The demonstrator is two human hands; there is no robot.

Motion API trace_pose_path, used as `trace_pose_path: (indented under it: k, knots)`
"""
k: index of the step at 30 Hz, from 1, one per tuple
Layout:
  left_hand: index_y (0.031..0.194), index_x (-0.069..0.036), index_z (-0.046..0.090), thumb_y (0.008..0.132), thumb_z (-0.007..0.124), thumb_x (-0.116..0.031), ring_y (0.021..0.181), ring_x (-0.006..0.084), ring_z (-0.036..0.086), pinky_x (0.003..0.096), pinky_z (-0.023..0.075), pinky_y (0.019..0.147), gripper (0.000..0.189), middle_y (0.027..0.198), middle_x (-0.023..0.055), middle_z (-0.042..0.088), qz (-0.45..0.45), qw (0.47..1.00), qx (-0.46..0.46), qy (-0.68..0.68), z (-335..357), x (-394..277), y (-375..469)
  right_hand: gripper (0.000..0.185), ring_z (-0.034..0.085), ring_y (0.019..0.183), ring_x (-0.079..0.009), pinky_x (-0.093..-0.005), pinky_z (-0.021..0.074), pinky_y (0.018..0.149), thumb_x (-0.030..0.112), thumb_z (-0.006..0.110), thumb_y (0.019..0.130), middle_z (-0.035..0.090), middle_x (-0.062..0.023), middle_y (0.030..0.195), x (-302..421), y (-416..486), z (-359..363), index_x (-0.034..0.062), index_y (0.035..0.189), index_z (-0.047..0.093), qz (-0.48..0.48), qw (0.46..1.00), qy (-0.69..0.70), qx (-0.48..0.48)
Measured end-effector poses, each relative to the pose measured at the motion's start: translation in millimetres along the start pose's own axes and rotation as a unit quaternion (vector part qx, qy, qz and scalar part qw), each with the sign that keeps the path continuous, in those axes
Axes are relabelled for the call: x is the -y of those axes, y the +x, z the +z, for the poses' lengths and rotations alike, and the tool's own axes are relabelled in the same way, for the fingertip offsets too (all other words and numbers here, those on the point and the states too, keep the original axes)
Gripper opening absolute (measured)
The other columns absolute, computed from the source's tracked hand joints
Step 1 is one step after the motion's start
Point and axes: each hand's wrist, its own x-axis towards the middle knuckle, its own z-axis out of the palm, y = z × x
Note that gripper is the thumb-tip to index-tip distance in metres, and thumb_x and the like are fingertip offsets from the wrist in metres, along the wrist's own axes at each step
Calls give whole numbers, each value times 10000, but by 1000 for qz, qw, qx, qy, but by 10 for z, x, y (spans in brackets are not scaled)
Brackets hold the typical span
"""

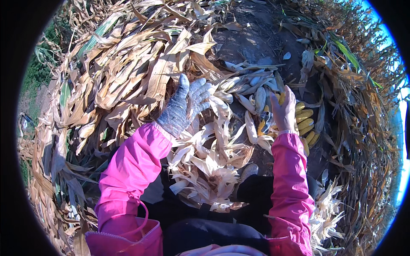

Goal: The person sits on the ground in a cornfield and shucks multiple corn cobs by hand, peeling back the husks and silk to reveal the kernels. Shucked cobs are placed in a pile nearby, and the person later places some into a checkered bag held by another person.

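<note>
My left hand (183,107), in a grey knit glove, is spread with its fingers apart and nothing in it. It hovers beside dry corn stalks and above loose pale husks (211,160). My right hand (284,110) reaches over a row of husked yellow corn cobs (305,120). Yellow kernels show between its thumb and fingers; whether it grips that cob or only rests over it, I cannot tell. To its left lies another yellow cob (261,127), near a small dark and bluish item that is unclear. Several ears still in pale husk (246,102) lie between my hands.
A thick heap of dry corn stalks (128,70) rises on the left. More stalks (355,105) line the right side. Bare soil (253,35) shows at the far side. A shoe (250,171) stands beside the husks, and another husk pile (326,211) lies at lower right.
</note>
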Motion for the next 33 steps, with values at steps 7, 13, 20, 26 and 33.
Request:
trace_pose_path:
  k: [7,13,20,26,33]
  knots:
    - [1404,-72,201,846,347,-643,1322,247,246,423,208,1077,812,1440,156,222,-30,993,10,-118,193,82,178,530,327,1265,-344,-518,195,1030,377,436,888,425,-159,1316,1044,-197,1023,58,1310,402,-269,935,159,170]
    - [1390,-63,242,807,344,-705,1274,250,317,416,254,1053,873,1397,135,315,46,989,-105,94,-76,-336,243,577,301,1255,-397,-469,235,1030,360,469,888,379,-215,1316,931,282,1358,-26,1304,360,-184,945,252,97]
    - [1405,-52,199,814,373,-682,1301,287,273,420,216,1065,881,1431,158,249,-84,984,-140,76,-493,-322,675,328,453,1132,-336,-506,292,951,262,560,829,576,-155,1070,685,351,2456,27,1056,583,-224,937,186,194]
    - [1352,5,303,835,580,-412,1246,278,385,407,308,1036,720,1347,164,393,-189,974,-95,78,-731,-284,912,71,568,699,-262,-359,431,655,63,634,751,603,-79,731,542,879,2433,55,810,594,-201,926,279,157]
    - [1276,6,434,887,538,-83,1009,157,566,250,449,877,412,1184,142,551,-148,981,-55,112,-751,-279,1050,82,522,628,-46,-198,441,587,49,612,835,582,-9,759,456,1284,2193,-3,898,605,124,874,403,241]
